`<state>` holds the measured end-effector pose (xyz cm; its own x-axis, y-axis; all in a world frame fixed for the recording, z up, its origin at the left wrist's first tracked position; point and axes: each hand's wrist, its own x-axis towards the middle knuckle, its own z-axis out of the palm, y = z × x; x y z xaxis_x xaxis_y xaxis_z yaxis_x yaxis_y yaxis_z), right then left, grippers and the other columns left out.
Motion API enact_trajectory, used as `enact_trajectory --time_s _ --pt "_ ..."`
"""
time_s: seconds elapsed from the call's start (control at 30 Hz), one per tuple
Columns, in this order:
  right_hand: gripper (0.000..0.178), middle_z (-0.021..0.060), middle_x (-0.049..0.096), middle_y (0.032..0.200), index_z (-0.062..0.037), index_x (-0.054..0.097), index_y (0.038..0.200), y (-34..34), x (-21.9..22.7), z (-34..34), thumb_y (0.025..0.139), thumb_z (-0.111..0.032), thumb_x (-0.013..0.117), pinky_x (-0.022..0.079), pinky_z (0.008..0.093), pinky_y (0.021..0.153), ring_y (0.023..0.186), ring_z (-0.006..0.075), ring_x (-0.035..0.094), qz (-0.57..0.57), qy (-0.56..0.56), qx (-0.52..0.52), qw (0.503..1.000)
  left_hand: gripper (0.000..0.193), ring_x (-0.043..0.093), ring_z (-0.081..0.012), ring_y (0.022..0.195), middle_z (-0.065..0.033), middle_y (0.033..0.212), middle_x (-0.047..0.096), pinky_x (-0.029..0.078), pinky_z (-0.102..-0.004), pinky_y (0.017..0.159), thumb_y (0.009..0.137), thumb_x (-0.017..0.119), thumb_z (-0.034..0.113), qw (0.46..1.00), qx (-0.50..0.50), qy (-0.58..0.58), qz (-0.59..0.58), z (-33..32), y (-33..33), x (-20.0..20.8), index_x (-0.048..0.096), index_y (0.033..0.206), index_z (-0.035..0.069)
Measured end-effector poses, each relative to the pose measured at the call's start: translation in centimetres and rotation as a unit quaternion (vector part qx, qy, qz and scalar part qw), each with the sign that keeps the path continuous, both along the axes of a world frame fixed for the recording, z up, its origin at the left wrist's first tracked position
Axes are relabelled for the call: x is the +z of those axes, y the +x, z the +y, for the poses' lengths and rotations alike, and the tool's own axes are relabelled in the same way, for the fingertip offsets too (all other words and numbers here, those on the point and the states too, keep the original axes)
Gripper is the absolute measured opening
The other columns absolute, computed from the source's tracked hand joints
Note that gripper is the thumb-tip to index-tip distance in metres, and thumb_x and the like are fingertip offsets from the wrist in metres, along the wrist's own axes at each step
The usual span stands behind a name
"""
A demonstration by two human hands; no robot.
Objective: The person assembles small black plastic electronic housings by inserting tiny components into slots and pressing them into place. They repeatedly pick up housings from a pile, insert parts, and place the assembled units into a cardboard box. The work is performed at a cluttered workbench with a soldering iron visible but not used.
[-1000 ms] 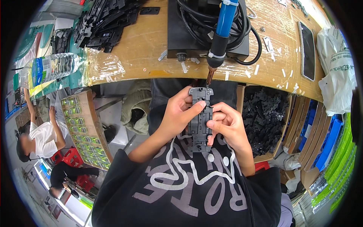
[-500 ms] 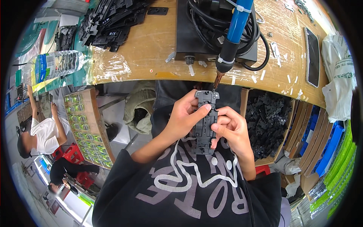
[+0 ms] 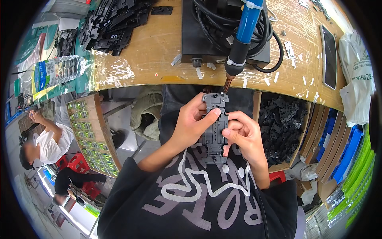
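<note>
- Head view: left hand (image 3: 195, 124) grips the black plastic part (image 3: 214, 137), thumb on top.
- Right hand (image 3: 247, 135), fingers curled, holds its right edge.
- The part is nearer than the table (image 3: 149, 65), far end beside the blue-handled tool (image 3: 237, 55)'s tip.

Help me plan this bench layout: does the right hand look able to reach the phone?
Probably yes, if the right hand leaves the black part: the phone lies uncovered, with the blue-handled tool left of the path.
</note>
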<state>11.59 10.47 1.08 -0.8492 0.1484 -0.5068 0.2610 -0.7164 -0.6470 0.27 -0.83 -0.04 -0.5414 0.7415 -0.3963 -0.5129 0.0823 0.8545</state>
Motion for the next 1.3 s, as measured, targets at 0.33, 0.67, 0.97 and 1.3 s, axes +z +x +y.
enact_trajectory --time_s 0.33,0.67,0.97,1.3 --pt "0.026 0.0069 0.053 0.063 0.0053 0.042 0.1 0.1 -0.4 0.0 0.076 0.004 0.053 0.048 0.0243 0.043 0.048 0.0157 0.056 -0.014 0.006 0.01 1.0 0.021 0.051 -0.0058 0.074 -0.0049 0.083 0.055 0.042 -0.0202 0.065 0.08 0.052 0.006 1.0 -0.009 0.0 0.022 -0.1 0.0 -0.2 0.046 0.099 -0.001" --pt "0.026 0.0064 0.052 0.063 0.0046 0.043 0.1 -0.3 -0.8 0.3 0.076 0.003 0.053 0.047 0.0237 0.043 0.048 0.015 0.056 -0.022 0.012 0.017 1.0 0.023 0.051 -0.0068 0.076 -0.0055 0.085 0.056 0.042 -0.021 0.067 0.08 0.052 0.006 1.0 -0.006 -0.005 0.026 0.1 -0.3 -0.6 0.046 0.101 -0.001" --pt "0.025 0.0067 0.053 0.063 0.0059 0.045 0.1 -0.6 -0.5 0.4 0.077 0.002 0.053 0.045 0.0226 0.042 0.047 0.0146 0.055 -0.02 0.013 0.01 1.0 0.023 0.05 -0.0067 0.076 -0.0054 0.086 0.055 0.042 -0.0215 0.068 0.08 0.052 0.007 0.999 -0.012 0.001 0.036 0.2 -0.5 -0.7 0.046 0.101 -0.001" --pt "0.025 0.0073 0.055 0.064 0.0064 0.047 0.101 -0.8 -0.3 0.4 0.077 0.001 0.053 0.044 0.0221 0.042 0.046 0.0142 0.055 -0.019 -0.001 0.001 1.0 0.023 0.05 -0.0066 0.077 -0.0052 0.086 0.055 0.041 -0.0217 0.069 0.08 0.052 0.007 0.999 -0.006 0.009 0.034 0.3 -0.6 -0.8 0.046 0.101 -0.002"
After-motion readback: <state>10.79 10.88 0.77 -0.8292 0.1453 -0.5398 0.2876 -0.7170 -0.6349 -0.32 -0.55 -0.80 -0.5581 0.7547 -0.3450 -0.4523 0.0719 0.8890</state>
